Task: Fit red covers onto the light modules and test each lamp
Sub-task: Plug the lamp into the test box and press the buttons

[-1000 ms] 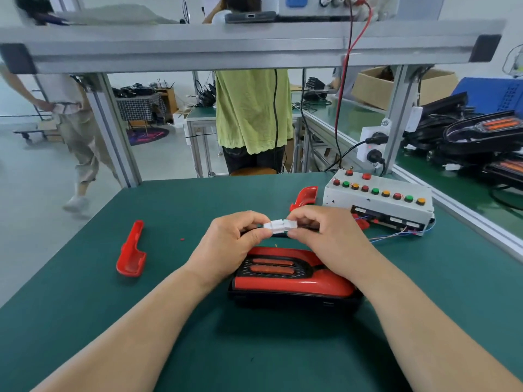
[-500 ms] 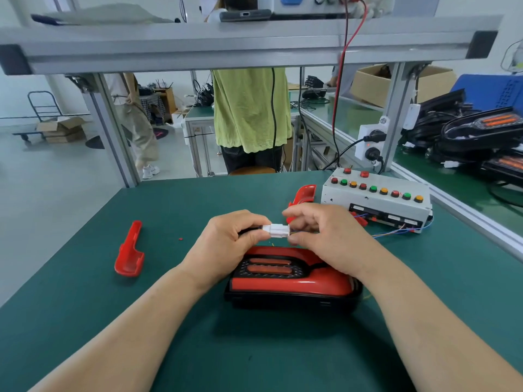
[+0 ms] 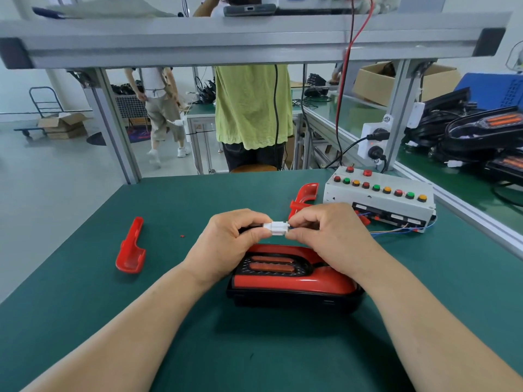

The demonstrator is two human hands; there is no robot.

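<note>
Both hands are up in the middle of my view, over the green table point(image 3: 85, 306). The left hand point(image 3: 226, 244) pinches one end of a small white plug point(image 3: 277, 228) between thumb and curled fingers, and the right hand point(image 3: 331, 236) pinches the other end the same way, so the plug sits level between them. The two halves look pushed together, but I can't tell if they're fully seated.

The lamp point(image 3: 294, 281) lies flat on the table right under my wrists. It has a black base with the red cover on top and two orange strips showing through its window.

A loose red cover point(image 3: 130, 250) lies well off to the left, hollow side up. Another red cover point(image 3: 305, 193) pokes out just behind the right hand. Beside that one is the white button box point(image 3: 379, 199) with rows of red, green and yellow buttons, and thin blue and red wires point(image 3: 396, 232) run from its front towards the right hand.
</note>
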